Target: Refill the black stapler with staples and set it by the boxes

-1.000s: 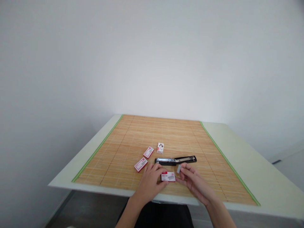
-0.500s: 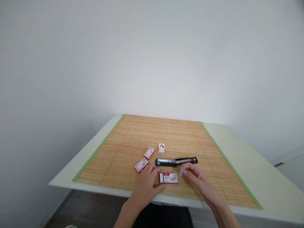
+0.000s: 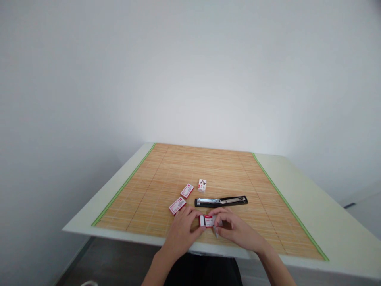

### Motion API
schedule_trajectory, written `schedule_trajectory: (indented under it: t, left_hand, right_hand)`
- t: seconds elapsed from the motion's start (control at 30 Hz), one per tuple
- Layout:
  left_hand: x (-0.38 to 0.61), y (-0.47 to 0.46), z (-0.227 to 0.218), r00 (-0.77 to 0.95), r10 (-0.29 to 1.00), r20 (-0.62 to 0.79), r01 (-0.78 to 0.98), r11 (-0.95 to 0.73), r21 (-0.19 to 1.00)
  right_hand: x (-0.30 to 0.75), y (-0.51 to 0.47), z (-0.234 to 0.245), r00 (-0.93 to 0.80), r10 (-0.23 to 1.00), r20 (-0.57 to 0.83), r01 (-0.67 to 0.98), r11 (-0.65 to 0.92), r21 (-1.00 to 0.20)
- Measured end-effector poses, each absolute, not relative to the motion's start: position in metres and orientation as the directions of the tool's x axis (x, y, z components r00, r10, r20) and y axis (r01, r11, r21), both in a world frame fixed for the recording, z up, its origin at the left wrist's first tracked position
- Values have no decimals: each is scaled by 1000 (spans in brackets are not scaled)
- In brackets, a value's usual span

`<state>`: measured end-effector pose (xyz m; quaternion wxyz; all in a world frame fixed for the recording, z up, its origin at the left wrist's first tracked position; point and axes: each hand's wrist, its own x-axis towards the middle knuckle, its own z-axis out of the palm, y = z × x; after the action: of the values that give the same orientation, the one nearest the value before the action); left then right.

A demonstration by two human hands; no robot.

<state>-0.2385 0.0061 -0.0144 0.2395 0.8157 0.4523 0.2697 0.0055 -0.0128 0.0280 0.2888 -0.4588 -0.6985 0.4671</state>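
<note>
We see only the left part of the staple box [image 3: 206, 221]; the fingers of the right hand [image 3: 235, 231] cover the rest. We cannot tell whether that hand or the left hand [image 3: 182, 230] grips the box or merely rests against it. A thin grey sliver [image 3: 216, 231] under the right hand is too small for us to identify. The print on the flat box [image 3: 177, 205], the second flat box [image 3: 187, 190] and the upright box [image 3: 202, 185] is too small to read. Both forearms are cut off by the bottom edge. The counter [image 3: 342, 234] is cut off at the right edge, and the wrists hide part of its near edge.
</note>
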Motion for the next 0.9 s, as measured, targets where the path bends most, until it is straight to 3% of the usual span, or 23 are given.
schedule_trajectory:
  t: [0.37,0.53,0.63,0.77,0.9]
  left_hand:
    - [-250,7,-14,440,871,218,580,-461,672]
    - [-249,4,-13,447,859,250,583,-492,647]
    - [-249,4,-12,460,853,245,582,-498,643]
    - [-248,5,-12,466,850,246,588,-505,632]
    - [-247,5,-11,456,855,246,595,-499,630]
  right_hand:
    - [6,-15,27,-408,913,6,345,160,-925]
    - [-7,-11,21,-276,961,36,465,166,-870]
    - [-23,-9,23,-189,976,108,576,200,-793]
    - [-45,-8,29,-274,935,227,722,356,-593]
    - [-54,-6,30,-328,921,212,810,390,-439]
